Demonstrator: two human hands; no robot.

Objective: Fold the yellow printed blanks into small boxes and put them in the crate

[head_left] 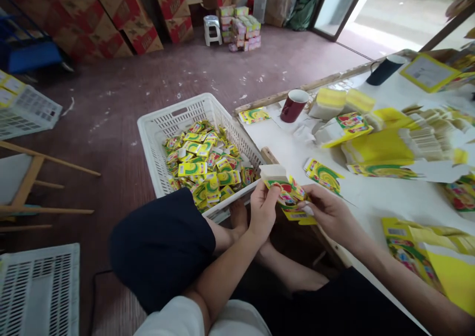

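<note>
Between my two hands is a small yellow printed carton (285, 191) with red and green pictures, its white inner flap standing up at the left end. My left hand (264, 208) grips that end, thumb on the printed face. At the other end, the fingers of my right hand (326, 212) pinch the carton near its yellow lower flaps. Just left of my hands stands a white plastic crate (152, 128) holding many small yellow packets (208, 160). On the white table (274, 143) beside my right hand lies a flat yellow carton (323, 175).
A maroon mug (294, 106), a dark mug (386, 70) and stacks of yellow cartons (378, 148) stand on the table. More cartons (426, 257) lie at its near right. White crates (40, 286) and a wooden chair (27, 182) are at left; cardboard boxes (107, 14) line the back.
</note>
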